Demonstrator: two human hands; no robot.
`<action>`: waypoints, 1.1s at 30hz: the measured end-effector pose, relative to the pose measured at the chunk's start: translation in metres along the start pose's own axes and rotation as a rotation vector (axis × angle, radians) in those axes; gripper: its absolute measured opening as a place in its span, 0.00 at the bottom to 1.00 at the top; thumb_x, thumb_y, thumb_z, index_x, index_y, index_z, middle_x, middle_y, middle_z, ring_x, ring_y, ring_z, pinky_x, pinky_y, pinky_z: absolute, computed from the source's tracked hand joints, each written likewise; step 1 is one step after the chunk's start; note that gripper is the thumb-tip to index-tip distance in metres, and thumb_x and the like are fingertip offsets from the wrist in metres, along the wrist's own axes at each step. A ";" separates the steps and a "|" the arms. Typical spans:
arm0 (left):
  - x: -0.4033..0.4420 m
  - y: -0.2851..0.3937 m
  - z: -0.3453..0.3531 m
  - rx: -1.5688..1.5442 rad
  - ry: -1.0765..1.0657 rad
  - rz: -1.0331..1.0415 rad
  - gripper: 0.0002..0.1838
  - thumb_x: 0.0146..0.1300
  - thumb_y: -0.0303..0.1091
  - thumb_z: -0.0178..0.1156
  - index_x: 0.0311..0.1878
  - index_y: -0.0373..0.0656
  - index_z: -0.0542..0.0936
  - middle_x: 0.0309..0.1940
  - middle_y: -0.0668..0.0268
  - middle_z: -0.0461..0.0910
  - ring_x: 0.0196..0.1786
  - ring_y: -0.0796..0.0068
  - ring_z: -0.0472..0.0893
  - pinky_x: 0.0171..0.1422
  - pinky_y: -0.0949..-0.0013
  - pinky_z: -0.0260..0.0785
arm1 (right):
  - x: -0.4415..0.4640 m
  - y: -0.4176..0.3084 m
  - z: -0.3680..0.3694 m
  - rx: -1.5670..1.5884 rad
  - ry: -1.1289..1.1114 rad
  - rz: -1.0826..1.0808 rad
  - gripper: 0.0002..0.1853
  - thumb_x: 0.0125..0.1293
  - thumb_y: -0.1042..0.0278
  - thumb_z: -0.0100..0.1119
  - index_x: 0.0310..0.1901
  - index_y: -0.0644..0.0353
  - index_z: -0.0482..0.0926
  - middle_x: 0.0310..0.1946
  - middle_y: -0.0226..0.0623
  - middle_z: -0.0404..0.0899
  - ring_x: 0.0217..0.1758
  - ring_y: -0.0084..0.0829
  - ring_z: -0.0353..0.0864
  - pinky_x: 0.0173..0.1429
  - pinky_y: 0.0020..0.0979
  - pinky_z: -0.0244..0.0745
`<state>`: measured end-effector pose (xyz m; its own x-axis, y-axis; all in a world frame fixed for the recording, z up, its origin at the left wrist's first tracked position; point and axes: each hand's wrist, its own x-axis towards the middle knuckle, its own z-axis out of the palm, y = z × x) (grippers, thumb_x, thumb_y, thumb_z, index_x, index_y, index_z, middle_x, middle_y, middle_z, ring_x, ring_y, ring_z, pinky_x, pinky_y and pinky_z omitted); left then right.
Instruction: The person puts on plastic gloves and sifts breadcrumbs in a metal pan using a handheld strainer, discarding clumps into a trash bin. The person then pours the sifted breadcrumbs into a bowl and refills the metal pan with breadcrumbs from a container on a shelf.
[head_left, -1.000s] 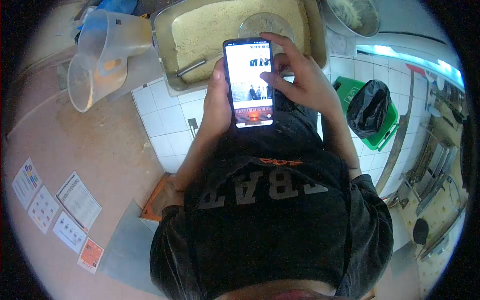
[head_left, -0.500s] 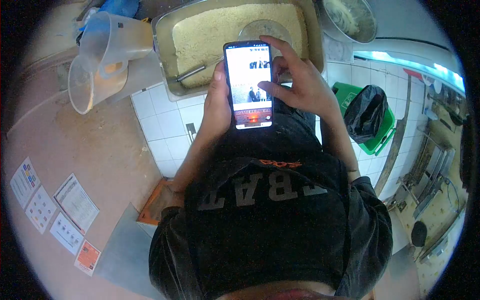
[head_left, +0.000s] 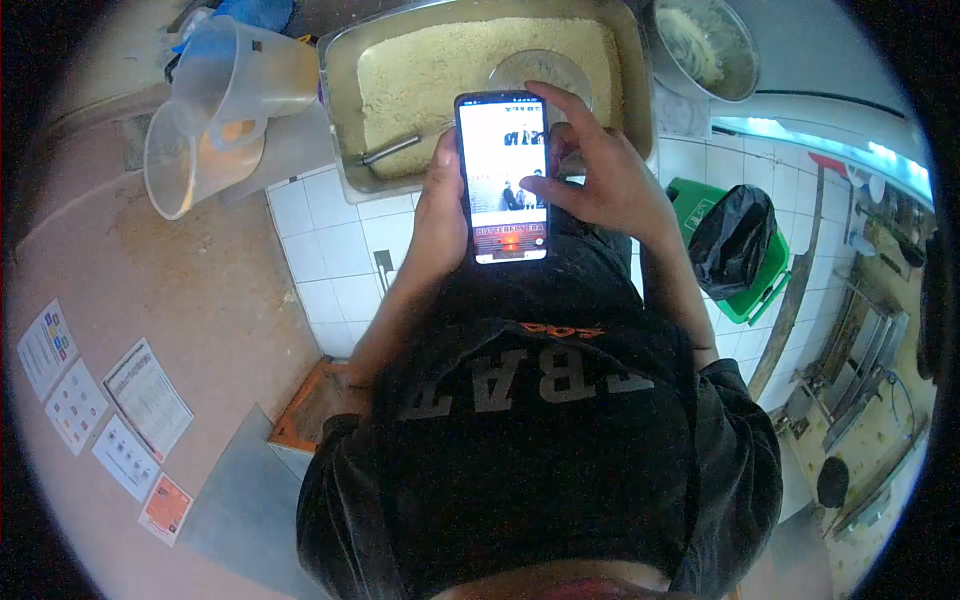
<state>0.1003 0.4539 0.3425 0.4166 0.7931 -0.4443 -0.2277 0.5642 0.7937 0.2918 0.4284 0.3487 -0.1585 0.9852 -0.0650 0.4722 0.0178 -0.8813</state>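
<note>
A lit smartphone (head_left: 502, 180) is held upright in front of my body, its screen showing pictures and text. My left hand (head_left: 440, 205) grips its left edge, thumb along the side. My right hand (head_left: 605, 175) is at the right side, a finger on the top corner and the thumb over the screen. Behind the phone lies a metal tray (head_left: 342, 110) of pale crumbly material (head_left: 430, 60). A metal-handled tool (head_left: 390, 149) and a clear round bowl (head_left: 540, 72) rest in it.
Two clear plastic jugs (head_left: 225, 85) stand left of the tray, and a metal bowl (head_left: 735, 75) with pale residue is at its right. A green bin (head_left: 768, 285) with a black bag (head_left: 733, 240) is on the right. Paper sheets (head_left: 150, 398) are at the left.
The tray, jugs and phone appear slightly lower in the view as the camera shifts. Both hands keep their hold on the phone.
</note>
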 end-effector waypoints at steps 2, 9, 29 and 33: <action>0.000 -0.001 -0.002 0.020 0.015 -0.017 0.34 0.75 0.59 0.30 0.68 0.39 0.61 0.56 0.53 0.74 0.55 0.66 0.78 0.59 0.64 0.72 | -0.001 0.002 0.002 0.022 0.002 0.001 0.44 0.57 0.69 0.70 0.72 0.52 0.54 0.27 0.34 0.79 0.33 0.29 0.83 0.46 0.34 0.78; 0.001 -0.001 -0.007 0.075 -0.018 0.052 0.32 0.76 0.56 0.28 0.69 0.39 0.59 0.56 0.53 0.73 0.56 0.65 0.77 0.61 0.63 0.70 | -0.009 0.034 0.006 0.603 -0.186 0.127 0.40 0.67 0.63 0.60 0.74 0.57 0.48 0.47 0.40 0.80 0.51 0.30 0.80 0.55 0.33 0.74; 0.004 0.041 0.032 1.101 0.130 0.566 0.49 0.50 0.41 0.73 0.68 0.28 0.56 0.56 0.42 0.70 0.60 0.47 0.73 0.65 0.53 0.65 | 0.017 -0.004 0.026 1.062 0.026 -0.181 0.55 0.62 0.41 0.59 0.76 0.55 0.32 0.74 0.51 0.46 0.77 0.46 0.49 0.76 0.47 0.47; 0.005 0.060 0.027 1.120 0.221 0.707 0.43 0.44 0.35 0.74 0.63 0.31 0.64 0.51 0.46 0.73 0.57 0.49 0.75 0.61 0.55 0.68 | 0.016 -0.016 0.014 1.013 -0.082 -0.501 0.53 0.68 0.54 0.55 0.73 0.54 0.19 0.77 0.48 0.37 0.80 0.42 0.42 0.76 0.40 0.47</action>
<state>0.1122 0.4856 0.3994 0.3354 0.9145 0.2264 0.5482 -0.3849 0.7425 0.2697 0.4412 0.3551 -0.2068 0.8910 0.4042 -0.5739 0.2241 -0.7877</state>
